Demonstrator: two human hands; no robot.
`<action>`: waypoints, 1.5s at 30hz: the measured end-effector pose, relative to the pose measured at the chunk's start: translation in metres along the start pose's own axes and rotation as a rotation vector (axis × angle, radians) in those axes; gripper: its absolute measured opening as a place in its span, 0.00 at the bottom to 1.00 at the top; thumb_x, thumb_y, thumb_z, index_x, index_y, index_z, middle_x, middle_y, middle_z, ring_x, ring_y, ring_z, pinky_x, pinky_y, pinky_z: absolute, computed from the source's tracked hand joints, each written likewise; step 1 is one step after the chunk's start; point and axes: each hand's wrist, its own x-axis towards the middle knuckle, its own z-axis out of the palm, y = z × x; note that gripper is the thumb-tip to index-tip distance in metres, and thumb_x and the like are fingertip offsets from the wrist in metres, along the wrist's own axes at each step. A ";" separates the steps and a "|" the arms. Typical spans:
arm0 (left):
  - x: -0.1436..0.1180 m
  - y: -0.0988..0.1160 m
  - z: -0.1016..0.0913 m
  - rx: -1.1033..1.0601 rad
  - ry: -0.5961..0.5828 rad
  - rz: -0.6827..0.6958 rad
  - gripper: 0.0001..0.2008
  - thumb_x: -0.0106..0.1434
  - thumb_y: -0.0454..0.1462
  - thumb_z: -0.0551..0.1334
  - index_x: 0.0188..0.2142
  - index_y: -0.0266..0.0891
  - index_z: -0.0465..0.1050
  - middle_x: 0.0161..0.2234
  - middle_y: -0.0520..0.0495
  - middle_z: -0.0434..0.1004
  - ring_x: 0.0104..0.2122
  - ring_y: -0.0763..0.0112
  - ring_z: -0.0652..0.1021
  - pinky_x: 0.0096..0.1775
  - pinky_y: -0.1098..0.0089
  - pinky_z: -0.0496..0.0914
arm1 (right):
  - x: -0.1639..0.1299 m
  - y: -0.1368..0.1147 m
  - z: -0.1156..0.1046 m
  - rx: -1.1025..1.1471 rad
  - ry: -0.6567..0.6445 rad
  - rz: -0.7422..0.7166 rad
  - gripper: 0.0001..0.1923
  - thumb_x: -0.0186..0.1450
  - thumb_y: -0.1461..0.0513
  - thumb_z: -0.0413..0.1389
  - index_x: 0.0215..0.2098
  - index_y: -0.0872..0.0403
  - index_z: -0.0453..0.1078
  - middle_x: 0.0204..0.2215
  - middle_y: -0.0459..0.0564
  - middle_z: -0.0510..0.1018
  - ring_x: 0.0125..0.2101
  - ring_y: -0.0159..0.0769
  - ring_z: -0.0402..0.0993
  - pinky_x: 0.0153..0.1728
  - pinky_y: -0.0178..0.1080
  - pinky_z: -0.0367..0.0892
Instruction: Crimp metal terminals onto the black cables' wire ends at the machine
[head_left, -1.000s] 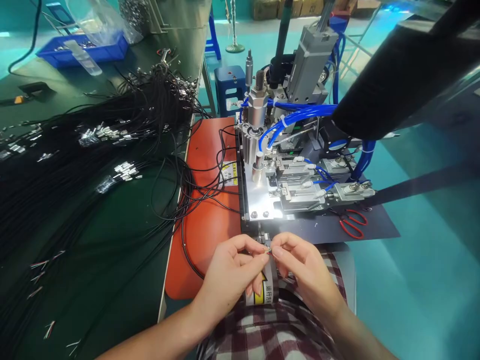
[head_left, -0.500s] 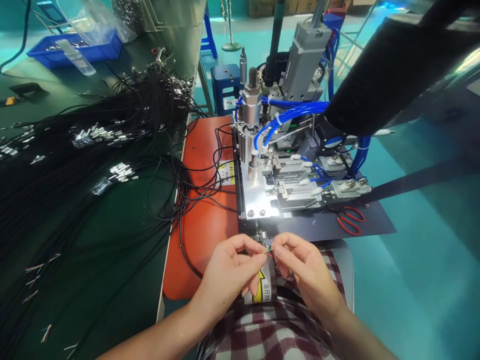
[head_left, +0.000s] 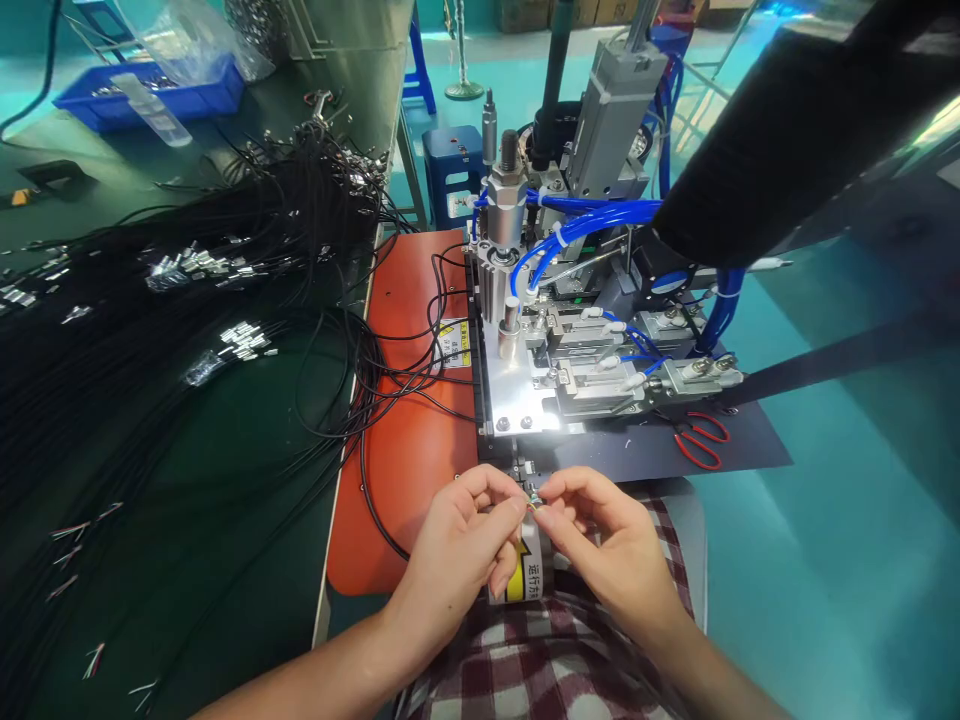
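Note:
In front of my lap, my left hand [head_left: 472, 530] pinches the end of a black cable between thumb and forefinger. Thin coloured wires [head_left: 532, 502] fan out of its fingertips. Facing it, my right hand [head_left: 600, 530] has its thumb and forefinger closed around those wires. The fingertips of both hands almost meet, so the exact contact is partly hidden. A black cable [head_left: 371, 520] curves over the red-orange board [head_left: 409, 460] toward my left hand. Just beyond the fingers is the near edge of a metal machine [head_left: 517, 400] with cylinders and clamps.
Bundles of black cables [head_left: 240, 220] cover the dark green table [head_left: 225, 560] at left, some ends showing bare coloured wires. A blue tray [head_left: 202, 95] sits at its back. Red-handled scissors [head_left: 701, 440] lie beside the machine. A thick black tube [head_left: 787, 150] slants across upper right.
My right thumb and forefinger have shifted on the wires, with the thumb now lower and nearer my left fingertips. The wires look more spread and bent. My left hand has barely moved.

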 end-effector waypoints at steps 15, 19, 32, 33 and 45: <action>0.000 -0.001 0.000 -0.006 -0.039 0.012 0.10 0.60 0.41 0.61 0.29 0.38 0.62 0.15 0.61 0.63 0.10 0.85 0.61 0.14 0.81 0.49 | -0.006 0.003 -0.009 -0.638 0.105 -0.659 0.11 0.59 0.70 0.58 0.38 0.50 0.74 0.27 0.48 0.79 0.25 0.33 0.72 0.28 0.37 0.62; 0.000 -0.002 0.000 0.002 -0.063 0.001 0.10 0.60 0.41 0.61 0.29 0.38 0.62 0.15 0.61 0.63 0.10 0.85 0.61 0.15 0.80 0.50 | -0.006 -0.005 -0.004 -0.321 0.068 -0.399 0.06 0.61 0.68 0.57 0.31 0.51 0.72 0.25 0.48 0.76 0.24 0.34 0.70 0.27 0.36 0.63; -0.005 0.007 -0.002 0.066 -0.155 -0.026 0.09 0.55 0.39 0.62 0.26 0.36 0.64 0.13 0.61 0.57 0.12 0.85 0.57 0.16 0.80 0.51 | 0.019 -0.005 -0.018 0.529 -0.439 0.476 0.08 0.57 0.60 0.58 0.23 0.57 0.67 0.13 0.37 0.57 0.14 0.22 0.45 0.14 0.30 0.39; -0.005 0.008 -0.003 0.076 -0.168 -0.037 0.09 0.55 0.39 0.62 0.26 0.36 0.65 0.13 0.61 0.57 0.11 0.85 0.57 0.16 0.80 0.51 | 0.021 -0.005 -0.021 0.519 -0.489 0.479 0.08 0.57 0.61 0.58 0.23 0.57 0.67 0.13 0.37 0.58 0.14 0.22 0.45 0.14 0.30 0.39; -0.003 0.005 -0.007 0.126 -0.236 -0.136 0.08 0.54 0.37 0.64 0.26 0.37 0.65 0.12 0.60 0.61 0.10 0.85 0.59 0.14 0.81 0.50 | 0.036 -0.007 -0.030 0.396 -0.763 0.250 0.09 0.64 0.59 0.56 0.30 0.57 0.65 0.21 0.39 0.61 0.20 0.25 0.50 0.20 0.31 0.47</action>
